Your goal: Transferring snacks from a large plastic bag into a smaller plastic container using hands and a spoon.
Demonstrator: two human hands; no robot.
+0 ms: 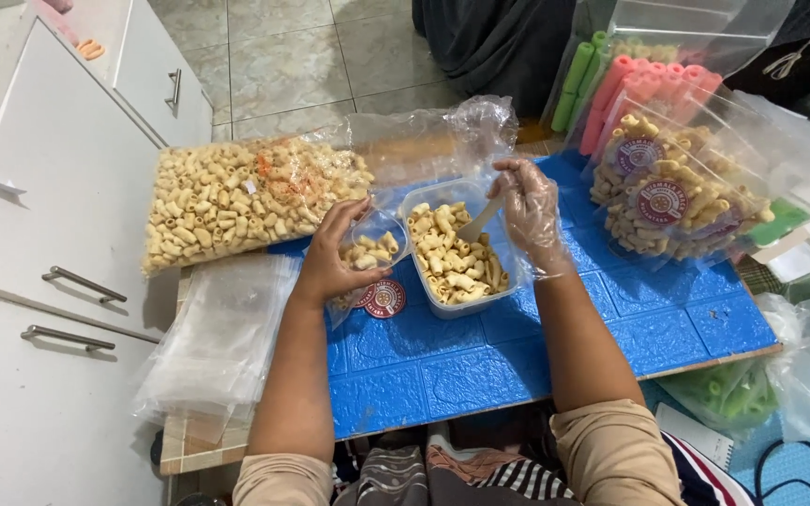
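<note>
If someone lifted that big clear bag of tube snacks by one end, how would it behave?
The big bag would probably sag and bend, since its thin clear film looks floppy and the loose snacks inside could shift. It likely feels light for its bulk, as the pieces look hollow. Its open, crumpled end might spill pieces if tipped that way.

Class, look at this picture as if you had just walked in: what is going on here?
A person sits at a blue mat. The left hand holds open a small clear pouch, partly filled with tube-shaped snacks. The right hand, in a thin plastic glove, holds a scoop over a clear tub of the same snacks. A big bulk bag lies at left, filled pouches at right.
</note>
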